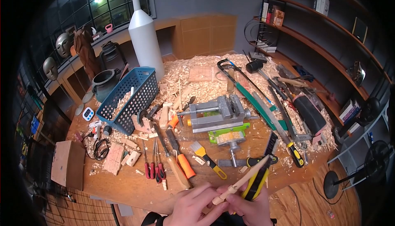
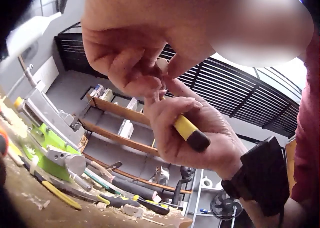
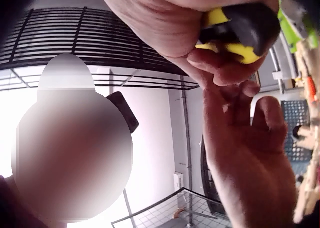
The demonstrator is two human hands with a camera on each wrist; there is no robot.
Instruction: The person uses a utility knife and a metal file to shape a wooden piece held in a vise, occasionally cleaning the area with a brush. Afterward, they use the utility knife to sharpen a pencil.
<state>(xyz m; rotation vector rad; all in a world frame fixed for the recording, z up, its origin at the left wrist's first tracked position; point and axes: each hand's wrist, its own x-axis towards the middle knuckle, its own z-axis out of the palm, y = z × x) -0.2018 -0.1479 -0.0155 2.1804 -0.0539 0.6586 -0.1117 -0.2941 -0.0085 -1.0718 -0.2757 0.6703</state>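
Observation:
In the head view my left hand [image 1: 191,207] grips a slim, pale carved wooden stick [image 1: 242,180] near its thicker lower end, and the thin end slants up to the right. My right hand [image 1: 252,211] holds a yellow-and-black utility knife [image 1: 256,185], its dark blade pointing up beside the stick. The two hands meet at the stick's lower end. In the left wrist view, the knife's black-tipped handle [image 2: 194,135] pokes out of the right hand's curled fingers. The right wrist view shows the knife [image 3: 250,30] within the right palm, over the left hand [image 3: 247,148]; the stick is hidden there.
Beyond the hands stands a grey vise [image 1: 218,115] on the wooden bench [image 1: 135,193]. A brush [image 1: 207,160], chisels [image 1: 175,164] and red-handled tools [image 1: 154,172] lie left of centre. Wood shavings surround a blue basket [image 1: 127,98]; saws [image 1: 259,106] lie to the right.

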